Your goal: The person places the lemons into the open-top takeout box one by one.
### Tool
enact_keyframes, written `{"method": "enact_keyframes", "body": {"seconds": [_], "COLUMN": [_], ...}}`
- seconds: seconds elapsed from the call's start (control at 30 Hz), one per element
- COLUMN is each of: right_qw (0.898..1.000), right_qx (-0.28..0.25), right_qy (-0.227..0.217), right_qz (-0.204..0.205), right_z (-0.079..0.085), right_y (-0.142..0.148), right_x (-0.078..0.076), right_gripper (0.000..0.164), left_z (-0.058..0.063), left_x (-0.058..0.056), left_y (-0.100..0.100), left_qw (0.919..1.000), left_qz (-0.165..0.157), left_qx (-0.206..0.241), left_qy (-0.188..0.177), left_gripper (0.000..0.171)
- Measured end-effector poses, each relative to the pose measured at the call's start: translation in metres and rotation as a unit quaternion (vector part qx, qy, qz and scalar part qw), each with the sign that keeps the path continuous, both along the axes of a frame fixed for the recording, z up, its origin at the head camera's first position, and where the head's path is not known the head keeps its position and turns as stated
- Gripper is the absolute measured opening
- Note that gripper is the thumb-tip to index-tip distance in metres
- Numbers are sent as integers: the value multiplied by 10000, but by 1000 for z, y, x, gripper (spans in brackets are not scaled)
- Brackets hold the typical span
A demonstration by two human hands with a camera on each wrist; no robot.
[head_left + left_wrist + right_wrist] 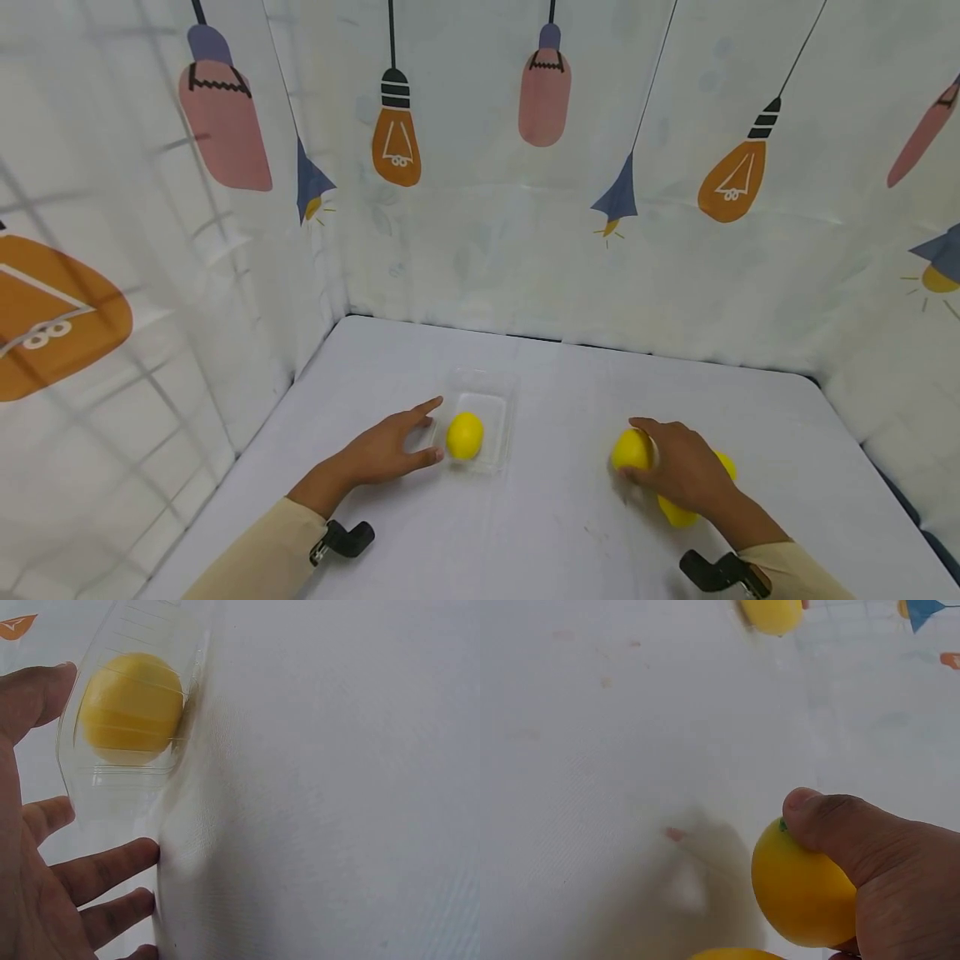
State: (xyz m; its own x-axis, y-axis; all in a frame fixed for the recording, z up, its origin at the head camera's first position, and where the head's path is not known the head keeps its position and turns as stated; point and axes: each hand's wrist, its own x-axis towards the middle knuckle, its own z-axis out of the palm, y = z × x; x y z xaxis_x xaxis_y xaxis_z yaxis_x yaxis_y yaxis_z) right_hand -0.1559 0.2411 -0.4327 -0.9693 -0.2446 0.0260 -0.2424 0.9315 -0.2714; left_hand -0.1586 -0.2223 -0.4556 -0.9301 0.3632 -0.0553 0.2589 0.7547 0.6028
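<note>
A clear plastic tray [493, 417] sits on the table with one yellow lemon [465, 436] in it. My left hand [382, 448] is at the tray's left side, fingers spread; in the left wrist view, its thumb and index fingertips are right at the tray's edge. Farther right, my right hand [686, 467] grips another lemon [799, 889] between thumb and fingers. A small green spot shows at that lemon's end, beside the thumb. Partly hidden under and behind the right hand are more lemons, one nearer [677, 512] and one farther right [726, 465].
White cloth covers the table [555, 517]. Fabric walls [480, 250] printed with hanging lamps rise along its back, left and right edges. A black wrist mount [345, 540] is strapped to the left forearm and another mount [720, 573] to the right.
</note>
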Motion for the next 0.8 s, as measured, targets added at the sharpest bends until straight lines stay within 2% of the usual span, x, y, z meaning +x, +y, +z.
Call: {"method": "enact_keyframes", "body": {"seconds": [0.23,0.5,0.8], "right_qw": [9999,9993,9983], "right_qx": [-136,-331,-521], "right_qy": [-25,55,-95], "right_qz": [-33,144,226], "right_z": [5,13,22], "right_y": [-10,-25,-41], "right_x": [-3,-5,-8], "right_gripper": [84,81,79], "left_z": [0,0,0], "left_x": [-1,-1,-1], "left_y": [1,0,-1], "left_qw": [10000,10000,10000], "left_qz": [-3,-36,-21], "left_qx": [-25,-52,-15], "left_qy": [-20,-14,-19], "left_gripper": [88,87,87]}}
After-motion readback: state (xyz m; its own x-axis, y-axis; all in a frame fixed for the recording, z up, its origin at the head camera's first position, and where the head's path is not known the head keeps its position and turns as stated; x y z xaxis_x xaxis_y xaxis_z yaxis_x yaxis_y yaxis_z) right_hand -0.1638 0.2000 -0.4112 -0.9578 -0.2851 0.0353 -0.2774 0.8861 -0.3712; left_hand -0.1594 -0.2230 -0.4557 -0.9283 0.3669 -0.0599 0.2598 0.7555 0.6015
